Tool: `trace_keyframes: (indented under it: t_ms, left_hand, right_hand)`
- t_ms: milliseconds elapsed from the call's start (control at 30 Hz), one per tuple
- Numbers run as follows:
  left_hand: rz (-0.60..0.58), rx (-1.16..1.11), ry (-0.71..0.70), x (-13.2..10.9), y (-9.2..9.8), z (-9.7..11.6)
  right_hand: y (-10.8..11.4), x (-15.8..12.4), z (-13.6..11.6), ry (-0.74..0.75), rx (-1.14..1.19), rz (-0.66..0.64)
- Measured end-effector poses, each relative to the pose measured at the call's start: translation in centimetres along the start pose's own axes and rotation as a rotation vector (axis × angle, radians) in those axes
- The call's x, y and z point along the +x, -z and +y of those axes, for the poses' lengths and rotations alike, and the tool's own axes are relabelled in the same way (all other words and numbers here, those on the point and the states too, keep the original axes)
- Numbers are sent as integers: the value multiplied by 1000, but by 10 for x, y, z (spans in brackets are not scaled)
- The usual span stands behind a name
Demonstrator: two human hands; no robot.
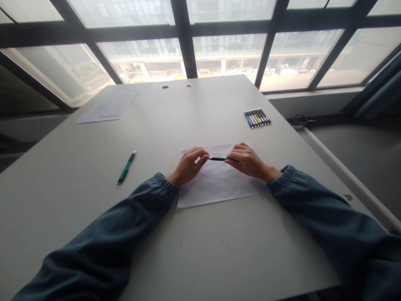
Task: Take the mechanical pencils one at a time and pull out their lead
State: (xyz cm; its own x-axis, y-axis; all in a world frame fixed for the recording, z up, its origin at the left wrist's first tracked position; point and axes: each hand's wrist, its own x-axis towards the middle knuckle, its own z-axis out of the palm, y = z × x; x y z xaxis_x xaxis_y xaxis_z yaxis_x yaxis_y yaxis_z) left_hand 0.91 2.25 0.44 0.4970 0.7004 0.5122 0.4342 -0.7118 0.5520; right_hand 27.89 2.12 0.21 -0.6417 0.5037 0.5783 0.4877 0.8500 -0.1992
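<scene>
Above a white sheet of paper (219, 190) with faint pencil-like lines, both hands grip one slim green and black pen (217, 159), which lies level between them. My left hand (190, 164) pinches its silvery tip end between thumb and fingers. Closed around the green end is my right hand (246, 160), whose fingers cover part of the barrel. A second pen (127, 168), green with dark ends and a pale tip, lies on the table to the left of my left hand.
Several pens in a row (257, 118), dark with blue, white and yellow parts, lie at the right back. More paper sheets (106, 104) rest at the far left of the white table (175, 251). Round holes (165, 87) sit near the far edge, before large windows.
</scene>
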Motion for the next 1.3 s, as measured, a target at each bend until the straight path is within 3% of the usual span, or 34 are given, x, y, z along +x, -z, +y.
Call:
trace_keyframes:
  t_ms: [167, 700, 933, 1300]
  left_hand:
    - [-81, 14, -8, 1, 0, -1]
    - [70, 1, -61, 2, -1, 3]
    - [158, -2, -38, 1, -1, 2]
    - [160, 1, -86, 2, -2, -1]
  right_hand:
    - [-2, -1, 1, 5, 17, 6]
    - [-2, -1, 1, -9, 3, -11]
    - [-5, -3, 2, -81, 11, 95]
    - [-5, -2, 3, -65, 3, 90]
